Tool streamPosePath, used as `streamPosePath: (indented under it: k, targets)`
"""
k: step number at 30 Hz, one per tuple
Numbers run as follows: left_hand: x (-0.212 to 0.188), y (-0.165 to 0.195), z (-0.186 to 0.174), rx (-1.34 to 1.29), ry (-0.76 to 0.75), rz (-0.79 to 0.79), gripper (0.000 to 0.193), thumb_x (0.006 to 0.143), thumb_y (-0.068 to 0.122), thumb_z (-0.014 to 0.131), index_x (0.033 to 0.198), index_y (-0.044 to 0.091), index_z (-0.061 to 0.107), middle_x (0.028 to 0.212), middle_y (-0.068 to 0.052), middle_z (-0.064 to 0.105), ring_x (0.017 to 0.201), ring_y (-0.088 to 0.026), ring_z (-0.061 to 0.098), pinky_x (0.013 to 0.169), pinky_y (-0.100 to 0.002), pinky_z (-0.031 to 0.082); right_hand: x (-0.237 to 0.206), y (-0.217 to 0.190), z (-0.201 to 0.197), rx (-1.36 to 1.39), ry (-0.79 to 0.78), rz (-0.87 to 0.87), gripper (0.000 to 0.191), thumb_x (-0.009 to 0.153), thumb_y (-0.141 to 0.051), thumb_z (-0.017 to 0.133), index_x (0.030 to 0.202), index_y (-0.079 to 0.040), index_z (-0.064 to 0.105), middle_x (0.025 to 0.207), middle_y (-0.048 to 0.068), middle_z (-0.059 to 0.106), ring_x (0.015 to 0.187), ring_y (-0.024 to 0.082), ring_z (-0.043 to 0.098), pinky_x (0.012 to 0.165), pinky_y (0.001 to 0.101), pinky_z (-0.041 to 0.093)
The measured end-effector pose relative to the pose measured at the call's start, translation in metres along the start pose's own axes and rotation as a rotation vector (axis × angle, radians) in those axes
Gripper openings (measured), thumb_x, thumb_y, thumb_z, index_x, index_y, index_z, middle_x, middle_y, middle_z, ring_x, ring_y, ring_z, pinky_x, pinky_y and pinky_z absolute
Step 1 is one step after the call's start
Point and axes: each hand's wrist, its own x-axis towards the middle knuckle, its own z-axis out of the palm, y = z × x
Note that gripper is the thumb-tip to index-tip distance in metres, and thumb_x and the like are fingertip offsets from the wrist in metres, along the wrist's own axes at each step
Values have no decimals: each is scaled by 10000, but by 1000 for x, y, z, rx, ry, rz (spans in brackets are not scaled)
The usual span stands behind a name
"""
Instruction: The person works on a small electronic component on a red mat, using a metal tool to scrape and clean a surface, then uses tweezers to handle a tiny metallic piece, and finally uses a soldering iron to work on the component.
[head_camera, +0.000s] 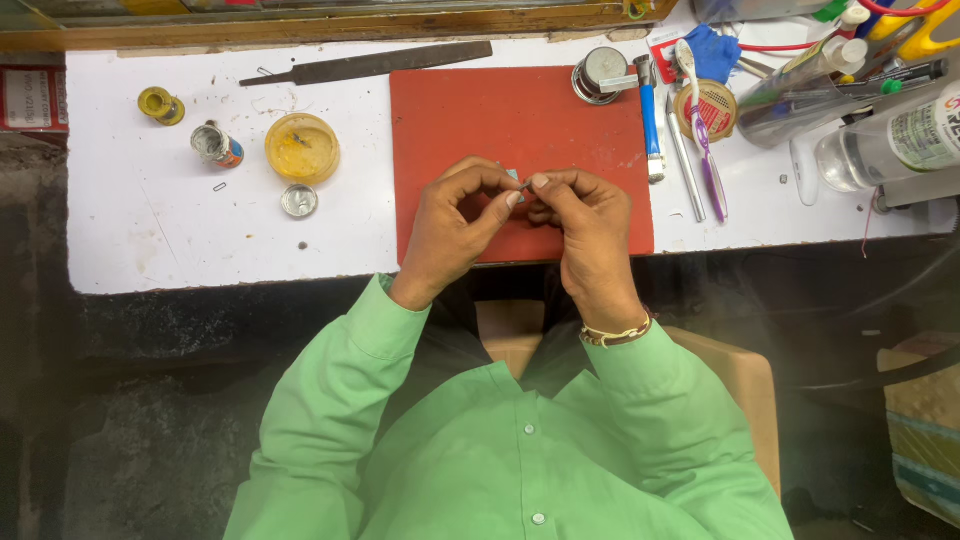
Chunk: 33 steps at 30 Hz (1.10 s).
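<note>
My left hand (455, 225) and my right hand (590, 225) meet over the near edge of a red mat (520, 110) on a white worktop (200, 240). Both pinch one tiny pale, thin piece (517, 182) between thumbs and fingertips; most of it is hidden by the fingers. Green shirt sleeves cover both arms, and a beaded band circles my right wrist.
Left of the mat lie a yellow round tin (302, 148), a small silver cap (299, 201), a small jar (217, 145) and a yellow spool (160, 105). A flat metal file (370, 64) lies behind. Right: a toothbrush (702, 130), blue-handled tool (651, 125), bottles (890, 140).
</note>
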Motion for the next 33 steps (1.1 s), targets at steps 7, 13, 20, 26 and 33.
streamPosePath:
  k: [7, 13, 20, 26, 33]
  targets:
    - [-1, -8, 1, -74, 5, 4, 45, 950, 50, 687, 978, 22, 709, 1006, -19, 672, 876, -90, 617, 771, -245, 505, -3, 0, 4, -10, 14, -17, 95, 934, -81, 725, 899, 4, 748, 830, 67, 741, 735, 128, 685, 715, 261, 553]
    - [-1, -11, 1, -84, -1, -20, 31, 946, 52, 684, 955, 28, 700, 983, -9, 677, 865, -80, 618, 766, -240, 508, -5, -2, 5, -17, 5, -16, 92, 932, -77, 721, 900, 4, 751, 830, 71, 745, 745, 128, 680, 734, 267, 549]
    - [0, -19, 2, -145, 12, -65, 63, 958, 79, 684, 933, 22, 676, 927, 0, 686, 846, -60, 629, 772, -234, 527, -2, 2, -3, 44, -10, 26, 133, 954, -77, 683, 959, 30, 762, 850, 81, 754, 768, 133, 674, 750, 270, 552]
    - [0, -23, 1, -150, -3, -91, 90, 969, 93, 685, 925, 15, 673, 889, -1, 685, 813, -55, 619, 752, -238, 530, -6, 6, -7, 8, -26, -45, 126, 934, -18, 705, 1039, 34, 750, 904, 72, 738, 801, 127, 672, 781, 271, 565]
    - [1, -22, 1, -183, -36, -94, 85, 972, 85, 666, 923, 16, 670, 886, -1, 677, 831, -51, 632, 775, -241, 545, -14, 1, -2, -126, -72, -94, 119, 928, 1, 706, 1045, 10, 730, 935, 59, 741, 853, 128, 717, 786, 255, 574]
